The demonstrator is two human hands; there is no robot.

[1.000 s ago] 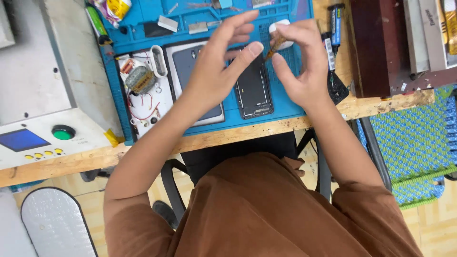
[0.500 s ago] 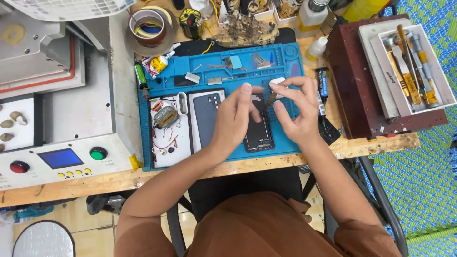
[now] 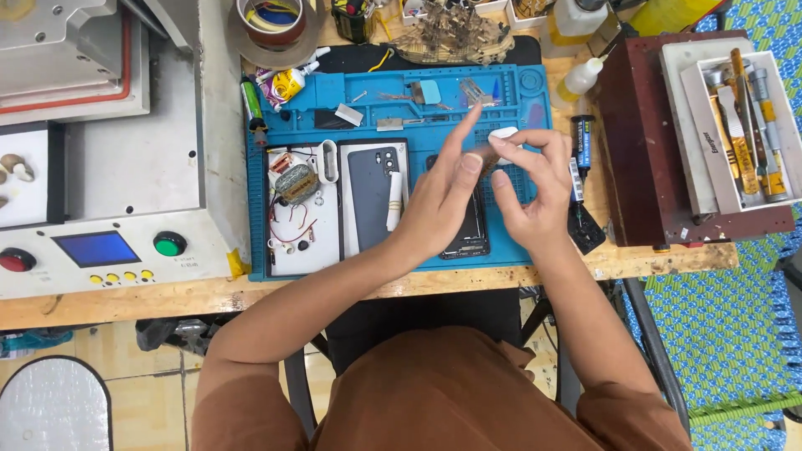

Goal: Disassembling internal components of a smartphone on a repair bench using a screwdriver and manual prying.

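My left hand [image 3: 439, 205] hovers over a black opened phone [image 3: 474, 238] on a blue work mat [image 3: 334, 108], fingers spread, index finger pointing away from me, holding nothing. My right hand [image 3: 535, 188] is just to its right, fingers pinched on a small brown-handled tool [image 3: 489, 157] whose tip I cannot make out. A small white piece [image 3: 503, 133] lies by my right fingertips. A grey phone back cover [image 3: 370, 196] with a white stick [image 3: 394, 200] beside it lies left of my left hand.
A white tray [image 3: 322, 246] with a copper coil [image 3: 296, 182] and small parts sits on the mat's left. A grey machine with a blue screen [image 3: 96, 249] stands left. A tape roll [image 3: 271, 21], a white bottle [image 3: 578, 79] and a brown tool tray [image 3: 643, 134] stand behind and right.
The view has pulled back and shows more of the bench. Both hands stay over the phone; my left fingers have spread and lifted, and my right hand keeps its pinch on the tool.
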